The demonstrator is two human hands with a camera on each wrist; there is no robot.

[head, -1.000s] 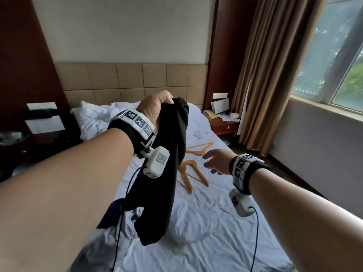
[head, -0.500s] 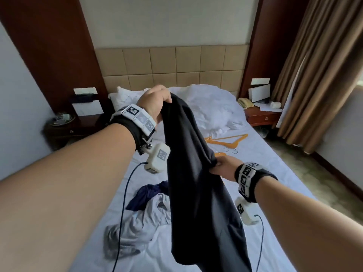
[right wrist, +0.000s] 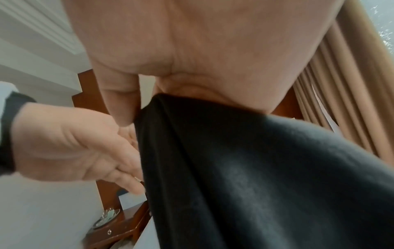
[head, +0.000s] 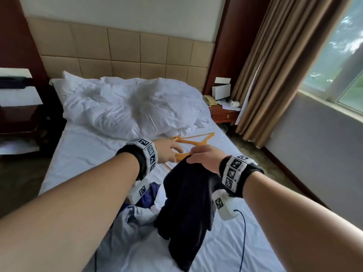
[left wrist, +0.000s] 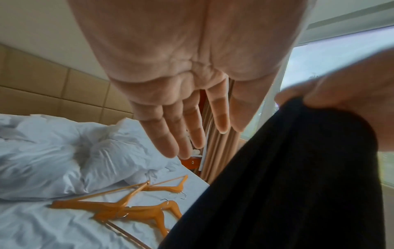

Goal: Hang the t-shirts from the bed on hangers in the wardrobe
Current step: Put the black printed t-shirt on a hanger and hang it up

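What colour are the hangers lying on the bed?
Orange hangers; clearest in the left wrist view.

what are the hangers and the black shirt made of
Hangers: likely wood, smooth orange-tan finish, rigid shaped arms with small metal hooks; moulded plastic is possible. Black shirt: soft matte knit, probably cotton, draping in limp folds.

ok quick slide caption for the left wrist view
Open left hand reaches toward orange hangers on the bed; right hand grips a black t-shirt.
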